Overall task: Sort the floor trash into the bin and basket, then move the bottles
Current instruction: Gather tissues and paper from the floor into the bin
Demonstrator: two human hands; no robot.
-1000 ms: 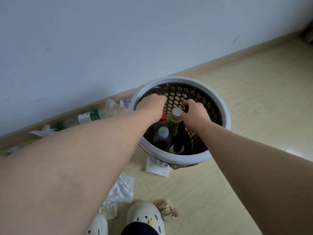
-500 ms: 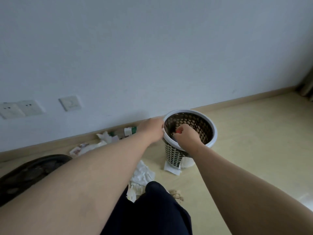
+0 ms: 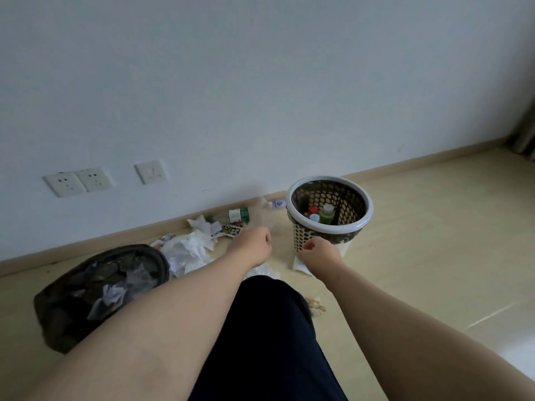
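White-rimmed perforated basket [image 3: 333, 228] stands on the floor near the wall edge with three bottles upright inside: red cap [image 3: 312, 210], pale blue cap [image 3: 314, 217], green bottle [image 3: 327, 217] with white cap. A clear bottle [image 3: 238, 215] with a green-white label lies along the baseboard, text unreadable. The printed packet [image 3: 231, 230] beside it is also unreadable. White tissues [image 3: 188, 250] lie between packet and black-bagged bin [image 3: 58, 314], left. Left hand [image 3: 254, 246] and right hand [image 3: 318, 254] hover just short of the basket, fingers curled in, holding nothing.

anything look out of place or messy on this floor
Yes. Crumpled tissues and wrappers lie scattered along the baseboard left of the basket, a green-labelled bottle lies on its side there, and a white paper lies at the basket's foot.
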